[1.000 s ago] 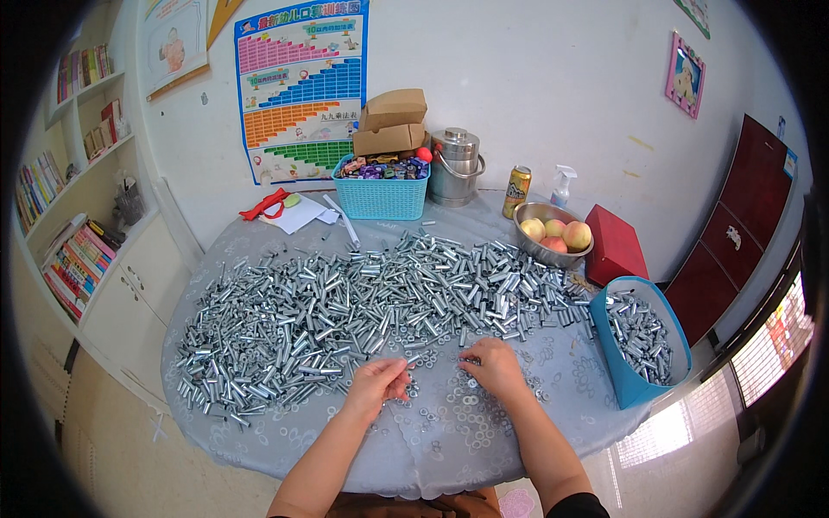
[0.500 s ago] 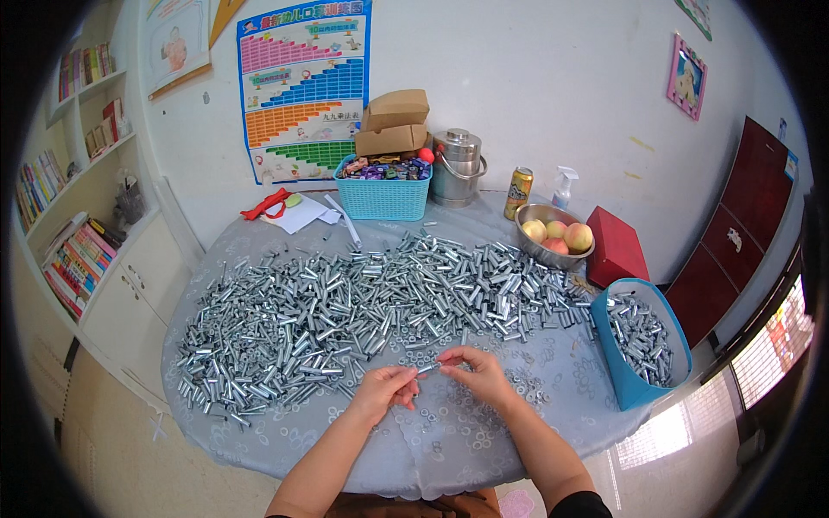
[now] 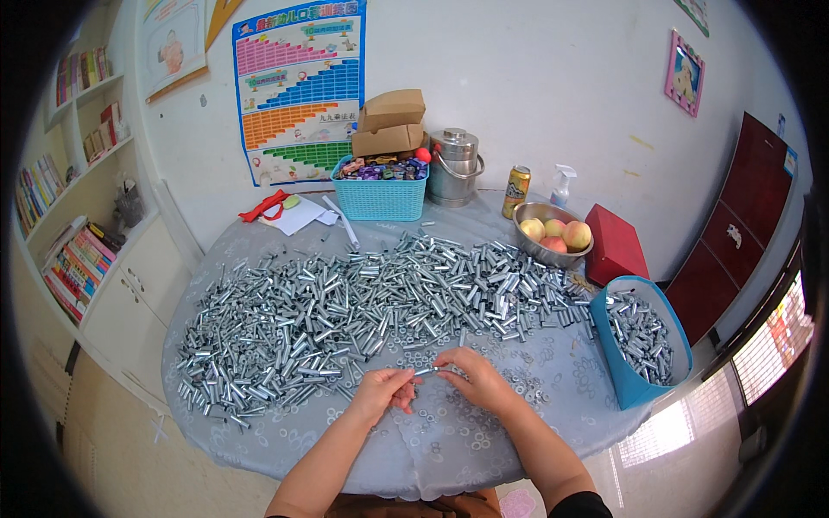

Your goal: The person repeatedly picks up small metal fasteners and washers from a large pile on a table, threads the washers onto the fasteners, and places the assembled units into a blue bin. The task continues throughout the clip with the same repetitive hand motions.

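Note:
Between my two hands is a short silver metal sleeve (image 3: 425,371), held almost level above the near part of the table. My left hand (image 3: 382,393) pinches its left end between thumb and fingers. At its right end, my right hand (image 3: 475,380) has thumb and fingertips closed round it; whether a washer or nut is in those fingers is too small to tell. Just beyond both hands lies a wide heap of silver metal sleeves (image 3: 345,311). Loose washers and nuts (image 3: 525,386) are scattered beside and under my hands.
A blue fabric bin (image 3: 615,367) full of metal sleeves stands at the right table edge. Farther back are a steel bowl (image 3: 531,244) of fruit, a red box (image 3: 617,243), a can (image 3: 515,192), a spray bottle (image 3: 561,186), a steel pot (image 3: 452,183) and a turquoise basket (image 3: 380,200).
My right hand has shifted slightly left, its fingers drawing closer round the sleeve's right end. My left hand keeps its pinch. The whole view has moved very slightly.

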Demonstrator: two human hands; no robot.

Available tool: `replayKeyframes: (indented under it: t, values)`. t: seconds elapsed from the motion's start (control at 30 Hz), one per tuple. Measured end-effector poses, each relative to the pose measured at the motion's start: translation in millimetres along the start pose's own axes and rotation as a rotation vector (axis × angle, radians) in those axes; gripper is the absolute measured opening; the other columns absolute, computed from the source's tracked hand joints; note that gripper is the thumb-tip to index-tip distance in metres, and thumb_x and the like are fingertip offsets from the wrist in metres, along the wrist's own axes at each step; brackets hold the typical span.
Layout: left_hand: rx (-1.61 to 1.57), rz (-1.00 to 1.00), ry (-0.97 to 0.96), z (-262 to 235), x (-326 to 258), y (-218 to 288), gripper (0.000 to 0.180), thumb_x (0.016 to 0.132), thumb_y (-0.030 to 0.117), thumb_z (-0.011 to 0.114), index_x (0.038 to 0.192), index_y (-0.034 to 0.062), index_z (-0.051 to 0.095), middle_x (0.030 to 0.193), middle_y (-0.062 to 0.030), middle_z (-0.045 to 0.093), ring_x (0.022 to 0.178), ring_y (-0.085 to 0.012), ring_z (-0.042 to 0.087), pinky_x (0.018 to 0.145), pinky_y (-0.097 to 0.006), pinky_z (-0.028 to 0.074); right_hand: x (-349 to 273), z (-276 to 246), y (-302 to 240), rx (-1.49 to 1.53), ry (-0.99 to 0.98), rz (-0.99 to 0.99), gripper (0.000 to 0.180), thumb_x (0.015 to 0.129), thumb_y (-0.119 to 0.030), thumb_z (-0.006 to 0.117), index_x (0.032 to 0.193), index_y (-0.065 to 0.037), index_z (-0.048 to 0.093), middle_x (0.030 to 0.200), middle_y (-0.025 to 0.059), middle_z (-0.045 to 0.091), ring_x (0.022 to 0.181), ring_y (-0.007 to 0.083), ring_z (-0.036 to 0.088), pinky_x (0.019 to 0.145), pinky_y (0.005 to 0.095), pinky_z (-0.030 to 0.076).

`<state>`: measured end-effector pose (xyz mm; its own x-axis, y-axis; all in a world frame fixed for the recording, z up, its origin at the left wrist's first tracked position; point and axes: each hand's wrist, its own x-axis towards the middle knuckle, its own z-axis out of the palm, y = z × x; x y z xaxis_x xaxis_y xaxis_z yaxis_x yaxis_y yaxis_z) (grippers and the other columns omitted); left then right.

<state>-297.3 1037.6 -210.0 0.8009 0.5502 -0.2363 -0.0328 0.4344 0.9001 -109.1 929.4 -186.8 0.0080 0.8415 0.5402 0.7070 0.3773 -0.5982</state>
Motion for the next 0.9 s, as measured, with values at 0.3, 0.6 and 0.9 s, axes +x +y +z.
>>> replayKeyframes:
  t: [0.3,0.6,0.9]
  values:
    - [0.072,0.072,0.012,11.4,-4.6,3.4,0.028,0.092,0.021,0.055,0.093,-0.0061,0.062,0.066,-0.0039,0.057,0.053,-0.0107,0.053,0.049,-0.029,0.052,0.7,-3.4,-6.0,0.114,-0.212,0.752,0.026,0.093,-0.024,0.052,0.09,0.0,0.062,0.083,0.0121,0.063,0.075,0.0199,0.061,0.069,0.031,0.047]
    - [-0.037,0.11,0.125,1.8,3.4,-0.7,0.028,0.091,0.021,0.058,0.093,-0.0062,0.063,0.068,-0.0053,0.059,0.05,-0.0105,0.054,0.05,-0.029,0.054,-11.7,8.1,9.1,0.314,-0.035,0.432,0.035,0.082,-0.002,0.05,0.116,-0.007,0.057,0.091,0.0085,0.064,0.079,0.017,0.059,0.075,0.029,0.047]
    - [-0.013,0.118,0.112,0.6,3.2,-3.4,0.028,0.091,0.021,0.058,0.093,-0.0059,0.062,0.069,-0.0061,0.059,0.049,-0.0107,0.054,0.051,-0.03,0.054,-1.3,1.8,-9.0,0.332,-0.005,0.363,0.037,0.083,0.001,0.046,0.118,-0.005,0.057,0.094,0.0068,0.062,0.08,0.0134,0.057,0.075,0.0271,0.047]
